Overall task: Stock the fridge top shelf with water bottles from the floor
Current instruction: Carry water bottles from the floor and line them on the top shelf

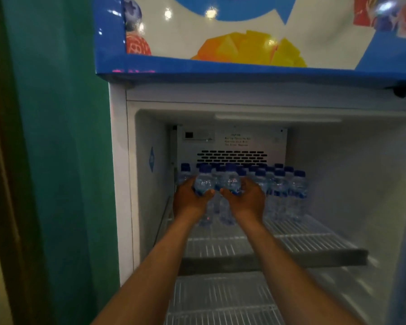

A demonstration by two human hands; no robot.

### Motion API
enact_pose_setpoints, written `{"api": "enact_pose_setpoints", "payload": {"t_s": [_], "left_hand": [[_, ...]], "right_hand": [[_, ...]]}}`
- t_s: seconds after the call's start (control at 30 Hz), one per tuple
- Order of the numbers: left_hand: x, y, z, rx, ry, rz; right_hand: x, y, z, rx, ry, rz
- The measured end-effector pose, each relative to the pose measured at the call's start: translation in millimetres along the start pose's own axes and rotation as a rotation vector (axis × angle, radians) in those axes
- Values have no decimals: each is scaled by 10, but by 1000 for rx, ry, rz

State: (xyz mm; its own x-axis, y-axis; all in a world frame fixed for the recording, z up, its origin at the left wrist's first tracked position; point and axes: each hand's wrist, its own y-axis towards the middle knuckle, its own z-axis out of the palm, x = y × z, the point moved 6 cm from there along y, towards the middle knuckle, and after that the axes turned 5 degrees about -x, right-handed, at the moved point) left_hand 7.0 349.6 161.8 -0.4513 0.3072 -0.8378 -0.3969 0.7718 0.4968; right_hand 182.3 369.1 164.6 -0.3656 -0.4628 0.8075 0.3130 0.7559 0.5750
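Grips: your left hand (189, 198) and right hand (246, 200) each clasped one water bottle (204, 181) | Room: open wire top shelf (302, 240) below and right of grips | Count: roughly a dozen-plus stocked bottles (279, 184) behind, blurred.

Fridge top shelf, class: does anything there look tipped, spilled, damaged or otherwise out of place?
Nothing stands out. The standing bottles at the back of the top shelf are upright and capped, with no puddle visible. The left hand and right hand each hold an upright bottle above the wire.
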Motion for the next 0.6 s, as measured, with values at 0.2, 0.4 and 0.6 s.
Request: {"api": "enact_pose_setpoints", "payload": {"t_s": [0.2,0.4,0.6], "left_hand": [[166,332,166,-14,26,35],[330,415,274,-14,42,27],[436,468,285,-37,38,39]], "right_hand": [[-166,254,246,-19,-78,-73],[-259,256,489,22,-134,-123],[-311,196,565,-7,-239,-159]]}}
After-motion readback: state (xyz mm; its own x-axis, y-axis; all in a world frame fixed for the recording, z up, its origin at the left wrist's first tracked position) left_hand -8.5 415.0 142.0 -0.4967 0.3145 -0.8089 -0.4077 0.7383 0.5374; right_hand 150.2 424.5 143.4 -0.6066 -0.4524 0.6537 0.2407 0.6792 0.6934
